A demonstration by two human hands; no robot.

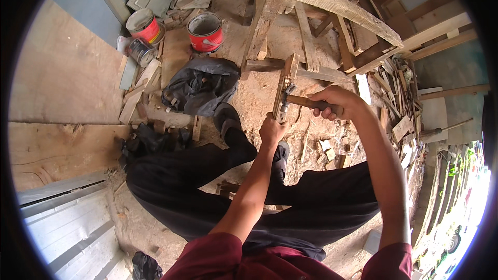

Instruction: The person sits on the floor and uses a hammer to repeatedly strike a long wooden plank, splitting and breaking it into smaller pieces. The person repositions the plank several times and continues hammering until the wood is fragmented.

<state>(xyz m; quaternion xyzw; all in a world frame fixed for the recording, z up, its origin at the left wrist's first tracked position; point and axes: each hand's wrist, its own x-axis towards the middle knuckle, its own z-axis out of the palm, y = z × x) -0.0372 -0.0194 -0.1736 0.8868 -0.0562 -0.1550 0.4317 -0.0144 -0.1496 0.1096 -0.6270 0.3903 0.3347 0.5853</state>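
Observation:
My right hand [334, 103] is closed round the wooden handle of a hammer [306, 101]. The metal hammer head lies against or just over a narrow piece of wood [281, 84], level with its middle. My left hand [272, 130] grips the near end of that wood, its fingers wrapped round it. At its far end the wood meets or overlaps a low crossbar [324, 74] of a rough timber frame [332, 1]; I cannot tell whether they touch. Any nail under the hammer head is too small to make out.
A black plastic bag [202, 85] lies left of my feet. Behind it stand a red bucket [206, 35], another red bucket [142, 25] and a metal tin [141, 52]. Wood offcuts [332, 153] litter the dirt floor, and more scrap is heaped along the right wall.

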